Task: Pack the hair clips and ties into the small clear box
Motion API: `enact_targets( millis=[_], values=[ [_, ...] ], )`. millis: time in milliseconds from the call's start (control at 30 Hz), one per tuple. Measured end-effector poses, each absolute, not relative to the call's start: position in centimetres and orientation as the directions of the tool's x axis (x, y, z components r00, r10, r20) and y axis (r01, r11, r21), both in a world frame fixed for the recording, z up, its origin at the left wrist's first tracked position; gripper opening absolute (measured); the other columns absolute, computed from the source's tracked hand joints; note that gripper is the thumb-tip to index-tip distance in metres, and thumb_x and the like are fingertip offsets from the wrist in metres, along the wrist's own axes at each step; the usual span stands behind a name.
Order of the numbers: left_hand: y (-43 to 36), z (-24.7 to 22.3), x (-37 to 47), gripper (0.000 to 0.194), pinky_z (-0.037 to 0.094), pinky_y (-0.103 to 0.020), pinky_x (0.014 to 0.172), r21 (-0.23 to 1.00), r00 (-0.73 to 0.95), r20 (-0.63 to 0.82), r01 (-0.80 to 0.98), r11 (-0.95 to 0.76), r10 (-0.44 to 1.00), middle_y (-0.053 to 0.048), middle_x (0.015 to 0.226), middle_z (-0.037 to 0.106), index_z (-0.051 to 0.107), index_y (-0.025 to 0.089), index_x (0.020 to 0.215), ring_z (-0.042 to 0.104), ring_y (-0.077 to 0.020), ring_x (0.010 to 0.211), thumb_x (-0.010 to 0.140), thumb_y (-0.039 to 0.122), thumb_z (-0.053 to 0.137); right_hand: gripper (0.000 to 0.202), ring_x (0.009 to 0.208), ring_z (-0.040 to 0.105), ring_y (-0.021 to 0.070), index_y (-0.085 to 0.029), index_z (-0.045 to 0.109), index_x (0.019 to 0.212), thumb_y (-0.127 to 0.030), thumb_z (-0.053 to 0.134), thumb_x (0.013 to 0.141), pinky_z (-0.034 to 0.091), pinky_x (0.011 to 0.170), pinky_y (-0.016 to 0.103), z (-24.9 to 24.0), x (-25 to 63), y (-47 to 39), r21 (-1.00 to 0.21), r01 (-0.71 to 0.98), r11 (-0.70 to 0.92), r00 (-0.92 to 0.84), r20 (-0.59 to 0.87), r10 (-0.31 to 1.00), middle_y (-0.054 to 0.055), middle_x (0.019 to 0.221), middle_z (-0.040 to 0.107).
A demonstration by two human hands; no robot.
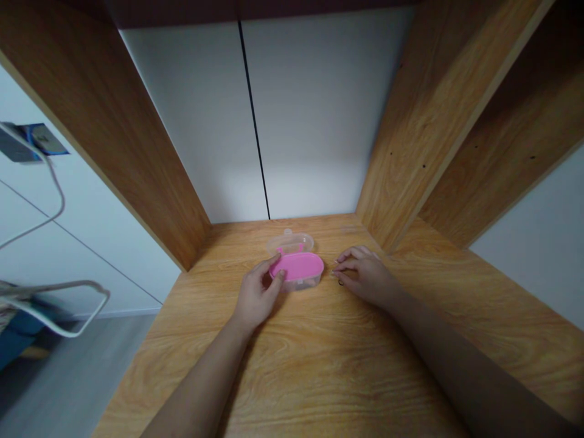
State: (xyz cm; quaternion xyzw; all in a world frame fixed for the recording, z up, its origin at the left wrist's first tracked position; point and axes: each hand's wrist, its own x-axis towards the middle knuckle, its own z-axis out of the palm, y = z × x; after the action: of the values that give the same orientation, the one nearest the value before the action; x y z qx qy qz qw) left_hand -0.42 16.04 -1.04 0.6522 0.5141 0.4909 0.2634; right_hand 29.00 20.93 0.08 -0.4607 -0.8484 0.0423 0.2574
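No readable text, label, brand, number or sign.
The one patch that looks printed is on a blue-and-grey packet [52, 141] at the pale wall panel [98, 204], beyond the left edge of the worktop [292, 359]: a rounded light area on blue, with a small darker mark within it. The mark is too blurred and small to read, and whether it is a letter, a logo or a picture cannot be told. A pale cable [61, 188] runs across the packet's front, covering part of it.
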Motion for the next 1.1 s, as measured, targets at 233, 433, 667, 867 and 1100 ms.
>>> enact_targets(
  millis=[233,433,667,867,1100],
  values=[
    [16.16,-1.27,-0.44,0.045,0.048,-0.043,0.108,0.857,-0.019,0.363,0.400,-0.325,0.932,-0.012,0.132,0.068,0.064,0.020,0.133,0.065,-0.0263,0.119,0.093,0.041,0.062,0.013,0.104,0.061,0.0244,-0.028,0.079,0.088,-0.025,0.067,0.084,0.047,0.093,0.045,0.18,28.70,20.66,-0.320,0.737,0.596,-0.463,0.404,0.789,0.006,0.107,0.068],
    [16.09,-1.12,-0.40,0.046,0.048,-0.044,0.108,0.850,-0.008,0.358,0.416,-0.323,0.934,-0.013,0.133,0.067,0.063,0.018,0.134,0.065,-0.0260,0.120,0.094,0.041,0.061,0.012,0.107,0.059,0.0258,-0.028,0.078,0.091,-0.029,0.068,0.085,0.046,0.096,0.047,-0.06,28.67,20.76,-0.293,0.762,0.577,-0.460,0.381,0.802,0.007,0.110,0.067],
    [16.05,-1.06,-0.35,0.044,0.049,-0.043,0.108,0.852,-0.008,0.364,0.407,-0.329,0.931,-0.012,0.132,0.068,0.064,0.019,0.133,0.065,-0.0259,0.119,0.094,0.041,0.061,0.006,0.106,0.059,0.0257,-0.026,0.074,0.085,-0.028,0.070,0.082,0.045,0.094,0.045,-0.05,28.38,20.51,-0.309,0.747,0.589,-0.465,0.390,0.795,0.007,0.108,0.067],
    [15.95,-0.77,-0.35,0.043,0.049,-0.043,0.107,0.838,-0.004,0.375,0.430,-0.337,0.927,-0.012,0.131,0.069,0.065,0.019,0.132,0.066,-0.0261,0.118,0.094,0.040,0.061,0.005,0.106,0.059,0.0253,-0.026,0.073,0.085,-0.028,0.069,0.082,0.045,0.093,0.044,-0.11,28.17,20.47,-0.322,0.741,0.589,-0.464,0.389,0.796,0.007,0.108,0.067],
    [15.86,-0.54,-0.32,0.043,0.049,-0.043,0.107,0.844,-0.009,0.368,0.423,-0.330,0.930,-0.012,0.132,0.068,0.064,0.019,0.132,0.066,-0.0259,0.119,0.094,0.039,0.061,0.009,0.107,0.059,0.0254,-0.026,0.073,0.089,-0.032,0.069,0.084,0.045,0.095,0.044,-0.25,28.34,20.66,-0.319,0.750,0.579,-0.458,0.381,0.803,0.007,0.110,0.068]
  ],
)
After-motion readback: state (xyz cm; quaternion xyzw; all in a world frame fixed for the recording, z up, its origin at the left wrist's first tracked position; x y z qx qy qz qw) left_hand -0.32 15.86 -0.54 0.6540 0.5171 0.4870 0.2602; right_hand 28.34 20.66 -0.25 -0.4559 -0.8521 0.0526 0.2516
